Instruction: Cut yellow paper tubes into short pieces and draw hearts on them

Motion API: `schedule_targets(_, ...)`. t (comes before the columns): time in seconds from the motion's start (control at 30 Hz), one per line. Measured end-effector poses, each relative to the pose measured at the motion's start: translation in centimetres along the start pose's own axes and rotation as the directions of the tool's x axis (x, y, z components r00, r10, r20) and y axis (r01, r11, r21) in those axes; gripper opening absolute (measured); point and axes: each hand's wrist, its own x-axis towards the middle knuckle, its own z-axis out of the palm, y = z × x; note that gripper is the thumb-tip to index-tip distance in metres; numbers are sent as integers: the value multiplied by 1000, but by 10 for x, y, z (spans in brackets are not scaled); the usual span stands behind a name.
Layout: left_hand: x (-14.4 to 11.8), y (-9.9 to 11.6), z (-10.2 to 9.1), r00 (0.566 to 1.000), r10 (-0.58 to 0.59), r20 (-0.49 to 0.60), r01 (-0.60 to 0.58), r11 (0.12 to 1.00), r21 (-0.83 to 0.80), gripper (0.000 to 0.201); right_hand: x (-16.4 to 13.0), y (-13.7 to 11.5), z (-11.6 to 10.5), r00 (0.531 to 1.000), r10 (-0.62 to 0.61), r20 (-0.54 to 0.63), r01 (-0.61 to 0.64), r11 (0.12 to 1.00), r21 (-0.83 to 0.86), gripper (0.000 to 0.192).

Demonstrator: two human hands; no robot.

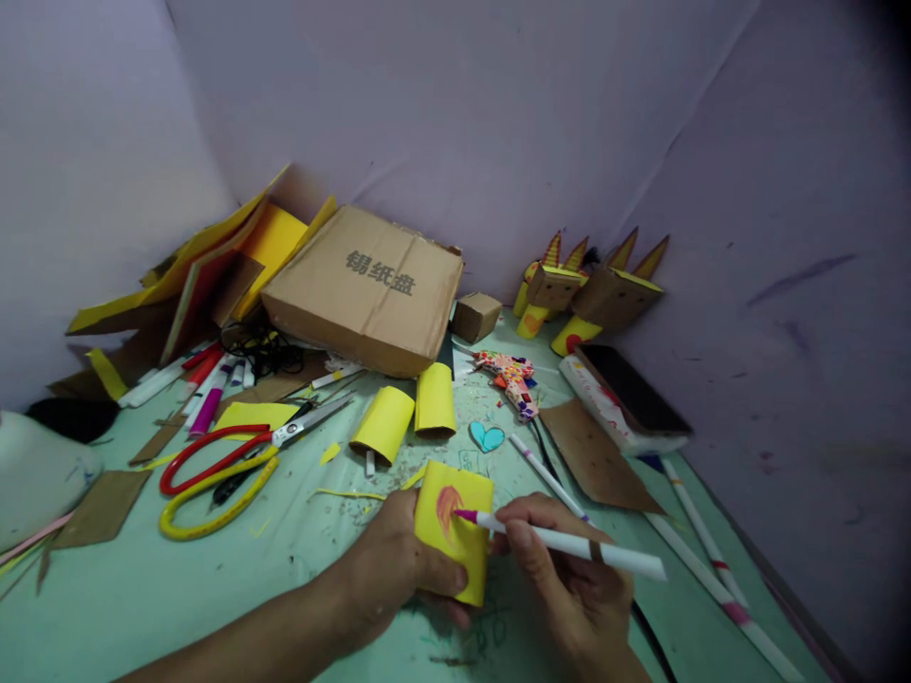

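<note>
My left hand (399, 560) is wrapped around a yellow paper-covered tube (470, 555), with the thumb across its front. On the tube's face is a reddish-orange curved patch of colour (448, 512). My right hand (569, 579) grips a white marker (569, 543) with a magenta tip, and the tip touches the edge of that patch. Beyond my hands, two more yellow tubes (384, 424) stand close together. A turquoise paper heart (487, 436) lies to their right. Scissors (274, 434) with one red and one yellow handle rest on the left, blades parted.
A cardboard box (362, 294) with printed characters sits at the back, beside stacked yellow cardboard (192, 256). Cardboard figures with pointed ears (616, 294) stand back right, near a phone (633, 389) on a tissue pack. A patterned glue gun (513, 375) and several markers (213, 389) lie around.
</note>
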Motion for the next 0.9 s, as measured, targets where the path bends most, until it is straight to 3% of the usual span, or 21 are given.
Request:
schedule_targets(0.17,0,0,1,1000,-2,-19,1,1000,-11,32,-1,0,-3,1000,25,14,-26,999,27,24)
schedule_targets(0.3,0,2,2,999,-8,-42,6,999,-54,43,-1,1,-10,975,74,-209,-76,997,-3,25)
schedule_targets(0.37,-1,3,2,1000,-10,-27,8,998,-62,50,-1,2,-11,965,80,-251,-90,995,-29,26)
schedule_targets(0.57,0,2,0,999,-12,-37,10,999,-39,40,-2,3,-7,995,-34,-92,22,992,-120,27)
schedule_targets(0.9,3,-2,-1,999,-10,-52,9,1000,-27,43,0,1,-5,997,-79,-19,76,991,-113,23)
